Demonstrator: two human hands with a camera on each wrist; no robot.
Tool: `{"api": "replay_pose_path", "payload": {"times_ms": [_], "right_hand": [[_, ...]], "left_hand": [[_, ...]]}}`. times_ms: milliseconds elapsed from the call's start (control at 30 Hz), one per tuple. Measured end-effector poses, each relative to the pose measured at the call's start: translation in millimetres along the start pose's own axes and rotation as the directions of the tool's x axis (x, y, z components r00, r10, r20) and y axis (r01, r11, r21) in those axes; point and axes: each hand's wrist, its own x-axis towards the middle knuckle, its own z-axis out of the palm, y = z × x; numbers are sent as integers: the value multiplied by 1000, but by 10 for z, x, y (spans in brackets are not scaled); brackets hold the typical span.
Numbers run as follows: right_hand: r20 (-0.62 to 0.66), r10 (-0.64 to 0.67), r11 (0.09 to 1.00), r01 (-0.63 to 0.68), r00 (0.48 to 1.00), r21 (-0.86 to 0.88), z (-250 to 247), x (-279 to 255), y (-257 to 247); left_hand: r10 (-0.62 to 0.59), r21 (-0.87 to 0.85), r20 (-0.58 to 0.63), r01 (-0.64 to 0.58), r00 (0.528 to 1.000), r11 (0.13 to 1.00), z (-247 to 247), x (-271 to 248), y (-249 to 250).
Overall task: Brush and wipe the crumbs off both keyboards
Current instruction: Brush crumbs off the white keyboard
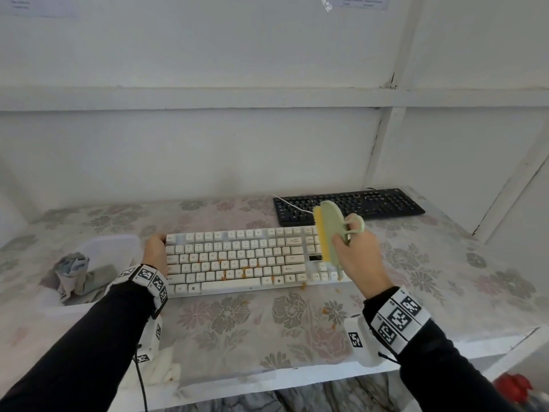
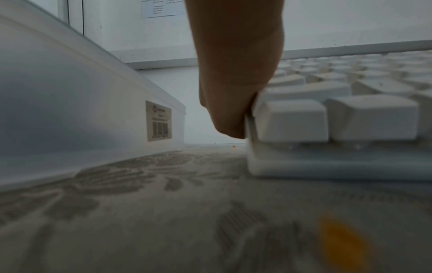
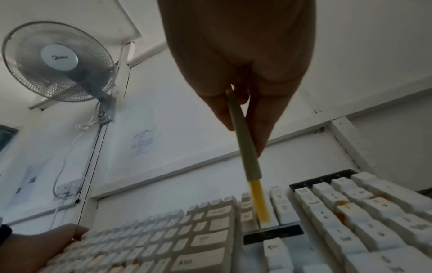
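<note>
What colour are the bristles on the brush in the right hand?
Yellow bristles, set in a pale green plastic brush; clearest in the head view.

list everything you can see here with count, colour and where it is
white keyboard: 1, white, middle of the table, orange crumbs between its keys
black keyboard: 1, black, far right of the table behind the white one
brush: 1, pale green with yellow bristles, over the right end of the white keyboard
crumbs: several, orange, on the tablecloth near the front right of the white keyboard
plastic bin: 1, clear, left of the white keyboard
cloths: a bundle, grey, in the bin
tablecloth: 1, floral grey and pink, covers the table
fan: 1, white, on the wall
left hand: 1, holds the left end of the white keyboard
right hand: 1, grips the brush
</note>
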Motion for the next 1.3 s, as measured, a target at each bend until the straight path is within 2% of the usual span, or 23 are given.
{"api": "replay_pose_path", "payload": {"times_ms": [100, 300, 367, 433, 500, 567, 633, 767, 833, 900, 967, 1067, 1167, 1300], "right_hand": [[18, -25, 1000, 25, 1000, 13, 106, 25, -13], [160, 139, 986, -122, 977, -111, 115, -23, 43], [137, 166, 983, -153, 977, -98, 83, 18, 36], [60, 145, 989, -144, 988, -26, 66, 82, 29], [-32, 65, 997, -63, 997, 47, 68, 120, 5], [-65, 8, 997, -3, 998, 82, 95, 124, 4], [-5, 25, 999, -25, 1000, 48, 145, 97, 63], [169, 143, 985, -125, 975, -115, 135, 27, 146], [187, 169, 979, -143, 968, -144, 71, 16, 125], [145, 120, 988, -103, 982, -118, 26, 31, 99], [87, -14, 999, 18, 996, -47, 14, 48, 74], [96, -194, 981, 196, 976, -11, 17, 79, 104], [170, -226, 972, 233, 959, -20, 10, 116, 182], [183, -145, 972, 174, 972, -154, -75, 183, 366]], "left_hand": [[2, 16, -4, -2, 1000, 1000, -5, 8, -7], [-2, 16, 1, 2, 1000, 1000, -4, 29, -17], [0, 17, -8, 0, 1000, 1000, -9, 7, -11], [0, 14, -5, 0, 1000, 1000, -6, 5, -11], [1, 17, 5, -1, 1000, 1000, -3, -20, -7], [2, 11, 14, -2, 1000, 1000, 6, -34, -11], [3, 14, 10, -3, 1000, 1000, 12, -51, -10], [-6, 9, -14, 6, 1000, 1000, -2, -30, -3], [-6, 17, -22, 6, 1000, 1000, -1, -41, 8], [-6, 16, -26, 7, 1000, 1000, 8, -62, 17], [-7, 18, -29, 8, 1000, 1000, 11, -79, 26], [-13, 13, -23, 13, 1000, 1000, 16, -89, 32], [-16, 11, -11, 17, 1000, 1000, 10, -81, 28], [-28, 10, -19, 28, 999, 1000, -4, -61, 16]]}}
